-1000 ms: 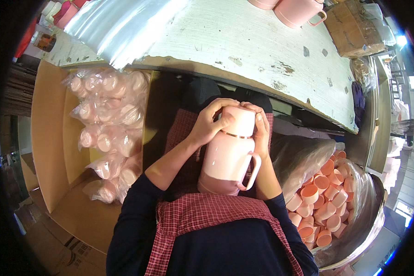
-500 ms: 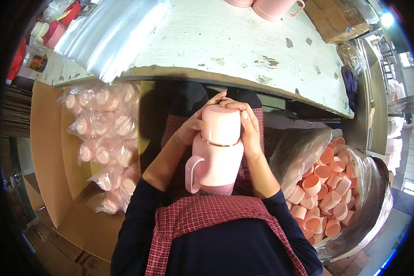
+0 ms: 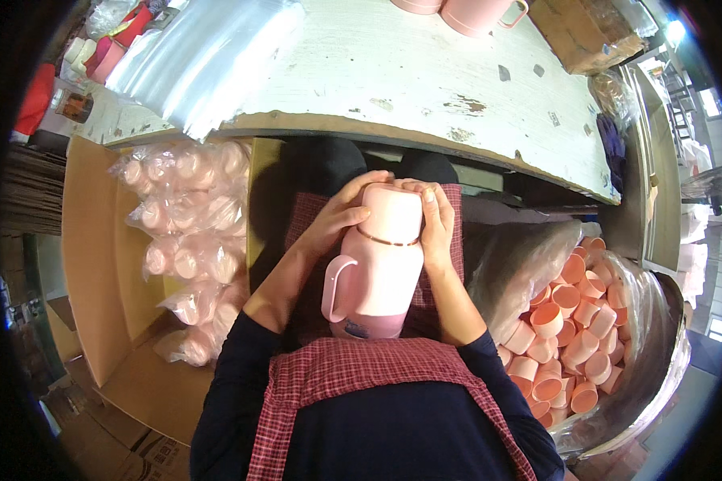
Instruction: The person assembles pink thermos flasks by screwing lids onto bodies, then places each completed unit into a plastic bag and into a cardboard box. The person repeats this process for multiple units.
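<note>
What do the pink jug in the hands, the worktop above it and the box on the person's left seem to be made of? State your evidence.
Pink jug: probably moulded plastic, with a smooth even sheen and a one-piece handle. Worktop: seemingly white-painted wood, as chips expose brown beneath. Box: brown cardboard, matte, with folded flaps.

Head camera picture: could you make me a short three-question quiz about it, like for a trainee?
1. True or false: both hands grip the cap end of the pink flask.
2. The flask's handle points to the person's: A) left B) right
3. What fills the plastic-lined bin on the person's right?

Key
1. True: the left hand and right hand both clasp the cap.
2. A.
3. Loose orange-pink cups.
</note>
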`<state>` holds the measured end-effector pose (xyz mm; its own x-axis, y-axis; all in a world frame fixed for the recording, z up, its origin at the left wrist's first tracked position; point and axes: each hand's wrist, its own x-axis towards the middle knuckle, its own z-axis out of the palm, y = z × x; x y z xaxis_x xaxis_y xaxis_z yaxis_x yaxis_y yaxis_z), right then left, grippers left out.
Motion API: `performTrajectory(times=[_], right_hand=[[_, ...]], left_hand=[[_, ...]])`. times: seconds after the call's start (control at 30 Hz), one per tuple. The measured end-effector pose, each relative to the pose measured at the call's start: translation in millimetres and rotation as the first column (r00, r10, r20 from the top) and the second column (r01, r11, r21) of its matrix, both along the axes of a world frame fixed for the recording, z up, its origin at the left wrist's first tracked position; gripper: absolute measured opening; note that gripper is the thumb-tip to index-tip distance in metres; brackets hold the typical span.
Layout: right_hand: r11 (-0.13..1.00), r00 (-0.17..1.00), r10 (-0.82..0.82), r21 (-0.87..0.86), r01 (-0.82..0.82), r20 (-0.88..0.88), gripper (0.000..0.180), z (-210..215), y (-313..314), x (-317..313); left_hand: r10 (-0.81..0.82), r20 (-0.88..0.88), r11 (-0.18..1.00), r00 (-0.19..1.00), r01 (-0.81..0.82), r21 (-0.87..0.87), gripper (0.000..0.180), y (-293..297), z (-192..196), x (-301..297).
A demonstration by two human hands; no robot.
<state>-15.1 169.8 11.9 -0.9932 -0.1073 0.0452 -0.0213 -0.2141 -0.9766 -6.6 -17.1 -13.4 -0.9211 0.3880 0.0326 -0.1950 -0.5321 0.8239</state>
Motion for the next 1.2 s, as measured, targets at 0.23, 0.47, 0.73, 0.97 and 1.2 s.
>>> performTrajectory(times=[0.23,0.47,0.73,0.97,1.2], right_hand=[[0.952,0.984,0.138,0.287,-0.101,-0.11,0.031,12.0,-7.8,6.5],[0.982,0.991,0.023,0.187,0.002,-0.134,0.031,-1.4,-11.7,9.4],[0.999,0.995,0.012,-0.044,-0.008,0.094,0.046,-6.3,0.8,-2.5],[0.962,0.915,0.272,-0.074,-0.262,0.299,0.061,-7.1,11.3,-37.8],[0.933,0.948,0.252,0.211,-0.291,0.194,0.046,-10.0,3.9,-44.6]], left_hand=[[0.043,-0.116,0.994,0.992,-0.055,-0.098,0.044,-23.6,-2.9,-7.0],[0.081,-0.156,0.991,0.984,-0.096,-0.094,0.045,-15.1,-19.9,-1.4],[0.173,-0.032,0.983,0.984,-0.171,0.062,0.067,-10.1,-8.7,16.1],[0.07,-0.309,0.998,0.949,-0.064,0.029,0.083,0.1,50.2,52.6],[-0.091,-0.592,0.887,0.801,-0.205,-0.414,0.014,-21.0,98.6,-37.4]])
